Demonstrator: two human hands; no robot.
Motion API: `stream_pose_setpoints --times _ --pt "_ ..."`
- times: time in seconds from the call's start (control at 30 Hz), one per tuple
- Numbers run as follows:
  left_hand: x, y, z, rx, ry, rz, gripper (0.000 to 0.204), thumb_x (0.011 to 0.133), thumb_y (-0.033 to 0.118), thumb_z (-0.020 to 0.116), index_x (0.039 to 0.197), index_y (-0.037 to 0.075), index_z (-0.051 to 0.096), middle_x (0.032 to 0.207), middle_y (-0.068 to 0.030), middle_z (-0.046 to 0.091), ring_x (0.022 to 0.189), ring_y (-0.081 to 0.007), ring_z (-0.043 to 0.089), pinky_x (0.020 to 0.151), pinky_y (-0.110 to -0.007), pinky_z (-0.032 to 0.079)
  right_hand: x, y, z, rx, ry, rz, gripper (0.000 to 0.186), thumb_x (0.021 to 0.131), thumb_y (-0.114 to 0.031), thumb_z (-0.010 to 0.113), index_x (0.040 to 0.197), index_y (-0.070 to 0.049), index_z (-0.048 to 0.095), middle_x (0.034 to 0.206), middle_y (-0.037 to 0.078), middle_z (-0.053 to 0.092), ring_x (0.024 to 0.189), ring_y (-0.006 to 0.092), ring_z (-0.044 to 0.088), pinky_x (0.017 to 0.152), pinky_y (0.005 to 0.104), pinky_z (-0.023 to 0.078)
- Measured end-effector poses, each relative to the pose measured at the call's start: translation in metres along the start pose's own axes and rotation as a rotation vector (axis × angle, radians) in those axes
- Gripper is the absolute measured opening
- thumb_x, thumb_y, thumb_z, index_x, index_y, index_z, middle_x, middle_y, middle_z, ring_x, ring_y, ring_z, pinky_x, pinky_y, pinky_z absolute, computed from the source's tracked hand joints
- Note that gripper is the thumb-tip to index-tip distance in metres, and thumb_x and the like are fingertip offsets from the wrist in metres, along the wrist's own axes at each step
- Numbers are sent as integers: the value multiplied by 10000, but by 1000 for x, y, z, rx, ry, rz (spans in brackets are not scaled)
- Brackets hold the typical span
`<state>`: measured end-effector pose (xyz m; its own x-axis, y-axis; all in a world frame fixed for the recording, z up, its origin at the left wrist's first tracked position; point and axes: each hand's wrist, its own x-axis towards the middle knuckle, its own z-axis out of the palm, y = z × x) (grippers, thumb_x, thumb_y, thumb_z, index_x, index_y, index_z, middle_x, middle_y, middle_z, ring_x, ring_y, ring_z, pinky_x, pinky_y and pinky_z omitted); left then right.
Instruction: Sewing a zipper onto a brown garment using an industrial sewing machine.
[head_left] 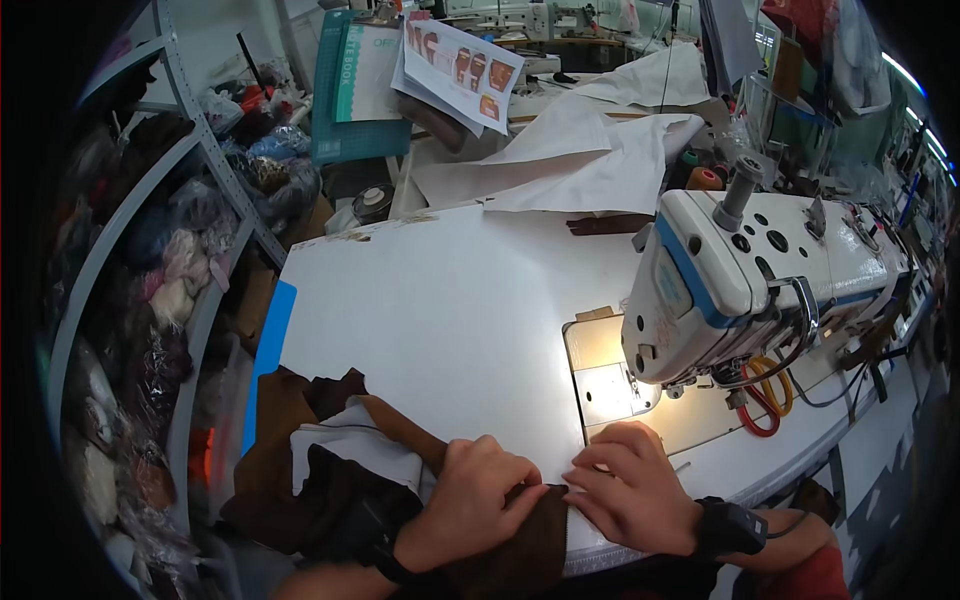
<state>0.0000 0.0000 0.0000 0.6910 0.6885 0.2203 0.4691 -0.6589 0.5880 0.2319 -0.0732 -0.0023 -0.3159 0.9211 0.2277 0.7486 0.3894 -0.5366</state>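
Apparently still at the handling stage: brown cloth [540, 545] held at the front edge of the white surface [430, 300].
In the head view, the left hand [475, 495] pinches the cloth by its upper corner; the right hand [635, 490] bends its fingers at that corner, though whether they grip I cannot tell. The cloth is off the machine [690, 270] and its plate [605, 390], so stitching seems not under way; how much is finished or left does not show. A pile [340, 490] crowds the front-left corner. Room runs toward the back edge, under white sheets [640, 150]; the machine bounds the right.
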Motion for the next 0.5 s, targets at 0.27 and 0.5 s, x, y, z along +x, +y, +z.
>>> stream_pose_setpoints --times 0.27,0.5 --pt "5 11 -11 6 -93 -76 92 850 163 763 845 114 686 790 -9 614 817 -227 562 796 -407 381 -11 -13 -7 -270 41 -491 262 836 -165 747 1063 -36 743 1242 118 692 1192 257 619 1010 432 510" --pt "-32 40 -10 283 11 293 296 785 127 746 1061 20 732 1031 -78 682 1057 -242 622 910 -411 488 -10 -14 -2 -179 65 -422 295 857 -169 728 1091 10 720 1248 156 684 1152 279 611 1002 423 504"
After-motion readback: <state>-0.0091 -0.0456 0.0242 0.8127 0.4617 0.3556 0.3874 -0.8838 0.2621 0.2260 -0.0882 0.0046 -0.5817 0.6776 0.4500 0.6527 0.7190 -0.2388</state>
